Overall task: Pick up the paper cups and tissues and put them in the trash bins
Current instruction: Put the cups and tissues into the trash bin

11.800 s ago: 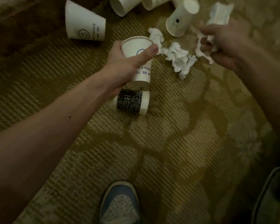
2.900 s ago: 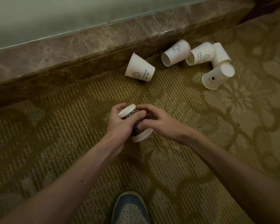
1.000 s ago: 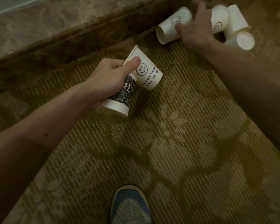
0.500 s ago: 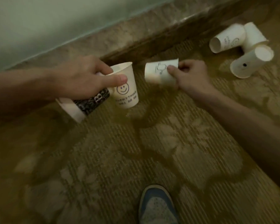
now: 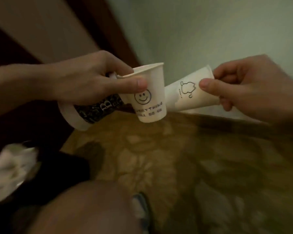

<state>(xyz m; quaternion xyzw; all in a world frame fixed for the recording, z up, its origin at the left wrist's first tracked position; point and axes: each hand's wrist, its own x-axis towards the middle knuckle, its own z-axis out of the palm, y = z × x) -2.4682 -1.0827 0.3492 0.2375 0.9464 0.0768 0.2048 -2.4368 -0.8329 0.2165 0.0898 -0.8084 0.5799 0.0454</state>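
- Far left, low: a blurred white crumpled mass, probably tissues point(image 5: 9, 168), lies against a dark shape that is too blurred to identify.
- The left hand point(image 5: 91, 80) grips two cups at once, both held up above the carpet point(image 5: 176, 157).
- The black-patterned cup point(image 5: 93, 112) is tucked under the palm and tilted, with its white end pointing down and left.
- The smiley cup point(image 5: 149, 98) is nearly upright with its mouth up. It is pinched at the rim, with the thumb pressed on its outer wall.
- The white cup with a line drawing point(image 5: 189, 93) is tilted, and its lower end is just beside the smiley cup. I cannot tell whether they touch.
- The right hand point(image 5: 247, 88) pinches the upper end of that cup between its thumb and curled fingers.
- Bottom centre: a knee point(image 5: 85, 210), with part of a shoe point(image 5: 142, 206) beside it.
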